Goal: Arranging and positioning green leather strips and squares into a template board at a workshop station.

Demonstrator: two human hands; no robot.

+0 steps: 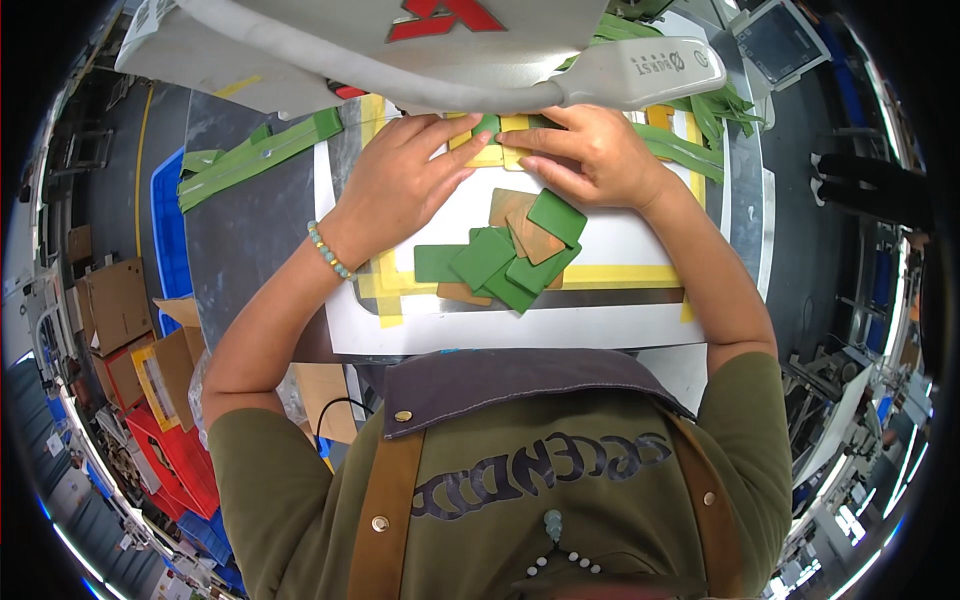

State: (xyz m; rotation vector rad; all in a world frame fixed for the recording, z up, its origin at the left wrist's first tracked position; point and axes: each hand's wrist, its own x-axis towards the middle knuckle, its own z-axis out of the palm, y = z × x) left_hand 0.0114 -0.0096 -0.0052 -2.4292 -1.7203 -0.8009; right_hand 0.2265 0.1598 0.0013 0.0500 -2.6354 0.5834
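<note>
A small green piece [487,126] lies beside yellow tape on the white work surface, under the front of a white machine head. My left hand [405,170] reaches in from the left, its fingers stretched out and apart, with fingertips at the green piece. From the other side my right hand [592,152] touches the same spot with its index fingertip, thumb and fingers apart. The machine hides part of the right fingers. Nearer to me is a loose pile of green rectangular pieces [485,258], several showing a tan side [530,238].
Above my hands hangs the white machine head [300,60] with a red emblem and a thick pale arm [640,75]. Yellow tape [620,277] edges the white sheet [500,328]. Green strips [270,150] lie left, more [690,150] right. A screen [778,42] stands far right.
</note>
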